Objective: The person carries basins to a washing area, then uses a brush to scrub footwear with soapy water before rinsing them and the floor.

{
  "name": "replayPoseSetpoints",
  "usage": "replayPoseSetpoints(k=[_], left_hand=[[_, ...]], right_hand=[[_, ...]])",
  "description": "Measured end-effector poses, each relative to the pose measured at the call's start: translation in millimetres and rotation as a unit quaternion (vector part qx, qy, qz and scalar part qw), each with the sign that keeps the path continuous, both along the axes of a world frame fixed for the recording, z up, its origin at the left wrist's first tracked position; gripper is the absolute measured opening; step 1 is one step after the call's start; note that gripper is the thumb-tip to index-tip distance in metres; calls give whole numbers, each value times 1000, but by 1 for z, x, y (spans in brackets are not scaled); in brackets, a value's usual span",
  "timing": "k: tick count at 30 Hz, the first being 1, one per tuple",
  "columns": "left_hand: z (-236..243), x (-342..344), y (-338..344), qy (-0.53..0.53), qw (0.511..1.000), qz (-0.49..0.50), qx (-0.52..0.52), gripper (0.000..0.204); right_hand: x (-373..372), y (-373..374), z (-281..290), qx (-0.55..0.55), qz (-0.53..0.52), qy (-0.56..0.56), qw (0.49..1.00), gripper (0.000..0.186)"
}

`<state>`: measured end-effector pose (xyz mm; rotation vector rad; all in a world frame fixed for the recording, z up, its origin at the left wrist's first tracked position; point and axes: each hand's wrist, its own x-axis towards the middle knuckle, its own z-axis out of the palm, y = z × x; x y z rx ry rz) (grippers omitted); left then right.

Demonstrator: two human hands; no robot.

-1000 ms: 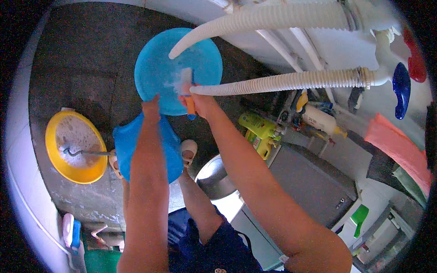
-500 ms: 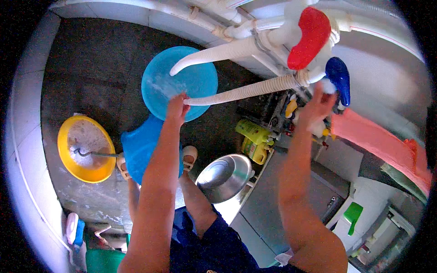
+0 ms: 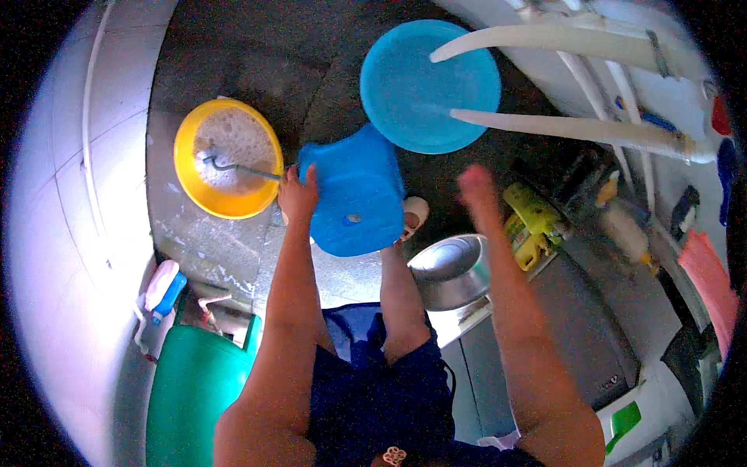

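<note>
My left hand (image 3: 298, 196) is at the left edge of a blue plastic stool (image 3: 354, 198), thumb apart from the fingers and nothing visible in its grasp. Close to its fingertips ends the grey handle (image 3: 247, 169) of a tool resting in a yellow basin (image 3: 189, 183) of foamy water. Blurred by motion, my right hand (image 3: 477, 187) hangs below the light-blue basin (image 3: 377, 93); its fingers cannot be made out. Two white hoses, an upper one (image 3: 537, 37) and a lower one (image 3: 545, 126), reach over that basin. Water seems to run from the lower hose.
A steel bowl (image 3: 451, 284) stands right of my leg, beside yellow-green bottles (image 3: 533, 214). A dark grey appliance top (image 3: 576, 311) lies under my right forearm. At lower left is a green tub (image 3: 187, 389). Pink cloth (image 3: 708, 280) hangs at the right wall.
My left hand has let go of the lower hose and come down to the stool's left edge. The right hand has dropped from beside the blue-handled fitting. The view has shifted too.
</note>
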<state>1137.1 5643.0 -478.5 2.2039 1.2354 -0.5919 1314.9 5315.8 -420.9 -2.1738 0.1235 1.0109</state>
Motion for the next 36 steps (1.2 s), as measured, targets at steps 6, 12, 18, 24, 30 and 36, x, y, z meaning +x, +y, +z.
replayPoseSetpoints(k=[6, 12, 18, 24, 30, 36], left_hand=[[-42, -74, -4, -256, 704, 513, -419, 69], [38, -101, 19, -166, 664, 560, -467, 74], [162, -20, 52, -280, 713, 452, -457, 61], [194, 63, 120, -363, 774, 393, -338, 65], [146, 159, 208, -423, 837, 308, -163, 68], [28, 173, 263, -343, 936, 66, -42, 79]], right_hand=[[-121, 85, -63, -6, 46, 176, 983, 106], [-131, 112, 8, 50, 26, 185, 981, 93], [-47, 184, 138, 46, 110, 41, 992, 85], [38, 276, 176, 64, 139, -188, 970, 74], [107, 381, 47, 221, 33, -270, 937, 73], [88, 364, -28, 258, -30, -170, 951, 63]])
